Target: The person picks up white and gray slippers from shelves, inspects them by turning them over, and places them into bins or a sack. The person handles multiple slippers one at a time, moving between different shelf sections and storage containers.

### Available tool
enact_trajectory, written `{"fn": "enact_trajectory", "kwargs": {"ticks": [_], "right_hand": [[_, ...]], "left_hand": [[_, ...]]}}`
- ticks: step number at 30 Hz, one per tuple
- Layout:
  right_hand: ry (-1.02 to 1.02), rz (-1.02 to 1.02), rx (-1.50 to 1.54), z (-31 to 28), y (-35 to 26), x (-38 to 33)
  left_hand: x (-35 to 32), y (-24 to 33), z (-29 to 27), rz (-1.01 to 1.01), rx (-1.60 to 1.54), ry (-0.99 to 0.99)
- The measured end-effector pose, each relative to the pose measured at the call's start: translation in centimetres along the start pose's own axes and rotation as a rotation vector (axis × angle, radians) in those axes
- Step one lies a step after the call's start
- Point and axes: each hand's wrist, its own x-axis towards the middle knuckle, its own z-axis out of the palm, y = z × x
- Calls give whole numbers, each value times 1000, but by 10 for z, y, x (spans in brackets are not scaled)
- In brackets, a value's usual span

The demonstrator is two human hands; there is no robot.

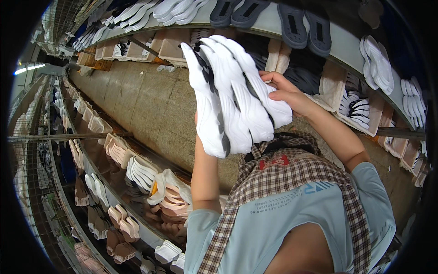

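Observation:
Several white shoe soles (237,98) with dark grey inner sides stand side by side in a stack in front of me, held up above the floor. My right hand (289,95) grips the right end of the stack, thumb on the near face and fingers over the outer edge of the last sole. From below, my left forearm (204,178) runs up behind the left side of the stack. It bears the soles there; the fingers of that hand are hidden behind them.
Ahead, a shelf (342,55) carries white soles and dark grey soles (294,27), with lined bins (332,82) below. On the left, a rack holds white, pink and brown soles (123,221), beside bins of soles (141,173). A tiled aisle floor (141,98) runs between.

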Motion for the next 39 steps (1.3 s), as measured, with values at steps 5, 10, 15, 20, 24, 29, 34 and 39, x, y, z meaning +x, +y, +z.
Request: {"fn": "enact_trajectory", "kwargs": {"ticks": [5, 10, 15, 20, 24, 29, 34, 39], "right_hand": [[34, -37, -267, 25, -12, 2], [77, 95, 582, 29, -33, 4], [28, 69, 900, 17, -36, -1], [102, 184, 384, 23, -12, -3], [46, 233, 551, 16, 17, 2], [-121, 300, 1262, 3, 43, 1], [6, 296, 1254, -2, 41, -9], [-20, 323, 1285, -5, 35, -10]], "left_hand": [[36, 9, -3, 200, -129, -86], [-8, -35, -46, -84, -780, -422], [-32, -41, -61, -180, -928, -476], [4, -1, -12, 135, -279, -32], [28, 13, 2, 204, -79, 148], [-6, -18, -32, -27, -814, -471], [-9, -37, -59, -159, -1084, -648], [-13, -38, -65, -115, -1074, -588]]}}
